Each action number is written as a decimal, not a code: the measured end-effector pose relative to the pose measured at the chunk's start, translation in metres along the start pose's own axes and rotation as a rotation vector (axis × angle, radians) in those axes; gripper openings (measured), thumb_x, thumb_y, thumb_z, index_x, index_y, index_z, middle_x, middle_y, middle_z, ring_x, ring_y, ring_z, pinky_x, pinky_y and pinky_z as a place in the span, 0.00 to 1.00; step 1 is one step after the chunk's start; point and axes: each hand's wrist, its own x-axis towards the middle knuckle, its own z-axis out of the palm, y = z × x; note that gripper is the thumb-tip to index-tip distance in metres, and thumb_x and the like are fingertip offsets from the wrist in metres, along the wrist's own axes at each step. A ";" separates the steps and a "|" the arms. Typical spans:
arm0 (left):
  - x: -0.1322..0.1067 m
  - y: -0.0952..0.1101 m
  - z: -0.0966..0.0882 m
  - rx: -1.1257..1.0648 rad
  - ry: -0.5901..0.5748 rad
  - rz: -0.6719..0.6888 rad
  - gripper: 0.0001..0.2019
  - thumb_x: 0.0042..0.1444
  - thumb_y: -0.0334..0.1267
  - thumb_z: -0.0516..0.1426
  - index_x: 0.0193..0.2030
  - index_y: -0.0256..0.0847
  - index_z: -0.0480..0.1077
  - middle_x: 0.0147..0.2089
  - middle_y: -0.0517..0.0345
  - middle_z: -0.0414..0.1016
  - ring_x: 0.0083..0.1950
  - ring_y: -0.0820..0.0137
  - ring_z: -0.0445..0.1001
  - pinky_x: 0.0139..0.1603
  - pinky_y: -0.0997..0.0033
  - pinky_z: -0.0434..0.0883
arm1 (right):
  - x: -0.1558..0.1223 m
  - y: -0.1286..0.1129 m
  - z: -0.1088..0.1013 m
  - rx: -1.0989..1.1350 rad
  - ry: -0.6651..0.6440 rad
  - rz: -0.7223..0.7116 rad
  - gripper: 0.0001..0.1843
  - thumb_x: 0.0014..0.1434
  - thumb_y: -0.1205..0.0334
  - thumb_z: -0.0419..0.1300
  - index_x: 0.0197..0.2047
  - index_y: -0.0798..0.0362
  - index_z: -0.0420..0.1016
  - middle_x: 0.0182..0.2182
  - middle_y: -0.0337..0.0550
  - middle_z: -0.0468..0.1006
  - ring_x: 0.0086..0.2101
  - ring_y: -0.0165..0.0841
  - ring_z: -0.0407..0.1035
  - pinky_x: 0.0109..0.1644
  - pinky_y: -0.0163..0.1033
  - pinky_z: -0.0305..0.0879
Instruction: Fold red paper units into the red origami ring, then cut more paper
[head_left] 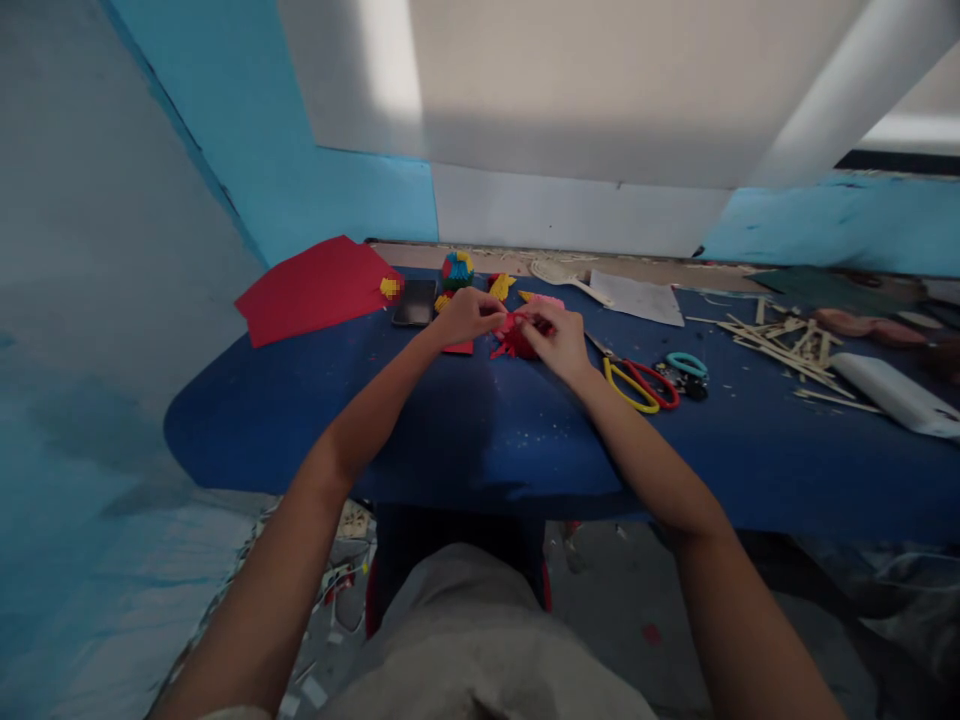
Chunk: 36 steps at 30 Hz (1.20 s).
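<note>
A red fringed craft piece (507, 342), its strands spreading downward, is between my hands just above the blue table (420, 430). My left hand (471, 316) pinches its upper left edge with closed fingertips. On the other side, my right hand (556, 342) has its thumb and fingers closed on the same piece and covers part of it. Flat on the table below my left hand is a small red piece of paper or card (459, 348). Yellow crinkled pieces (501, 287) and a pink one (550, 301) lie just behind my hands.
Scissors (637, 383) with yellow and red handles lie right of my right hand, near a turquoise ring-shaped thing (686, 364). Farther right are thin wooden sticks (795, 345) and a white object (896, 392). A phone (415, 303), red sheet (315, 290) and multicoloured ball (457, 268) stand left and behind.
</note>
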 end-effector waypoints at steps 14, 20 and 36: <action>-0.005 0.019 -0.001 -0.551 -0.059 -0.429 0.11 0.59 0.29 0.53 0.28 0.34 0.73 0.27 0.57 0.80 0.27 0.79 0.77 0.31 0.82 0.72 | 0.004 0.009 -0.007 -0.100 -0.006 -0.346 0.14 0.66 0.64 0.55 0.44 0.46 0.83 0.43 0.42 0.84 0.43 0.36 0.79 0.50 0.46 0.76; -0.005 0.019 0.001 -0.635 -0.049 -0.516 0.09 0.61 0.30 0.54 0.30 0.35 0.72 0.25 0.59 0.78 0.26 0.78 0.77 0.35 0.79 0.75 | 0.003 0.012 -0.009 -0.059 -0.021 -0.388 0.15 0.67 0.64 0.54 0.44 0.45 0.83 0.43 0.43 0.84 0.43 0.35 0.79 0.49 0.46 0.75; -0.002 0.007 0.004 -0.146 0.034 -0.159 0.07 0.47 0.30 0.57 0.22 0.34 0.75 0.19 0.63 0.71 0.22 0.81 0.64 0.23 0.81 0.59 | 0.007 0.017 0.007 0.367 -0.065 0.249 0.14 0.52 0.55 0.66 0.42 0.51 0.77 0.34 0.42 0.84 0.34 0.34 0.78 0.43 0.44 0.75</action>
